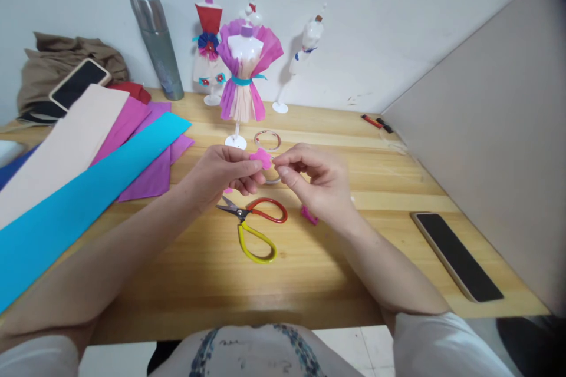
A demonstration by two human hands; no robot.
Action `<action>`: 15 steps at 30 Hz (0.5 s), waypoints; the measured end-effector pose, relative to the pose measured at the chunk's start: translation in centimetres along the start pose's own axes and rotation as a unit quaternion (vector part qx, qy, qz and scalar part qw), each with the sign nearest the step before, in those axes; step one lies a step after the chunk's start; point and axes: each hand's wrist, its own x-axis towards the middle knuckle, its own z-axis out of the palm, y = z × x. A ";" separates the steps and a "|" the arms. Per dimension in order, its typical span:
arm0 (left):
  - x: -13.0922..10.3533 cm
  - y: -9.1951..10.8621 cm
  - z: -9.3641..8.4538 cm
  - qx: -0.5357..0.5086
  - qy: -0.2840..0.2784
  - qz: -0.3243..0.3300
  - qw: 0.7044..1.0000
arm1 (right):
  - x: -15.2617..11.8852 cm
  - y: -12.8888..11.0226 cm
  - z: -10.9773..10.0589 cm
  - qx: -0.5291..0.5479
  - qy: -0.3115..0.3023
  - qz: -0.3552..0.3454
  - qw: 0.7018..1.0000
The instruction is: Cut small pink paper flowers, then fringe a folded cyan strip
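A small pink paper flower [261, 158] is pinched between the thumb and fingers of my left hand [232, 169]. Close to its right edge, my right hand [316, 179] has thumb and forefinger pressed together; whatever is between those fingertips is too small to make out. Below the hands lie open scissors [241, 214] with one red and one yellow handle. A dark pink scrap [309, 215] rests under my right hand. Behind the flower are two rolls of tape, one [267, 140] in full view and the other partly hidden by my fingers.
Dressed mini mannequins [242, 79] stand at the back beside a grey-green bottle [163, 53]. Coloured paper strips [101, 165] cover the left, near a brown cloth [57, 65] and a phone [80, 83]. Another phone [457, 256] lies at the right.
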 end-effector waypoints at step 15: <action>0.3 -0.6 -0.6 -0.025 -0.018 0.008 1.000 | 0.1 0.7 0.1 0.000 0.001 -0.010 1.000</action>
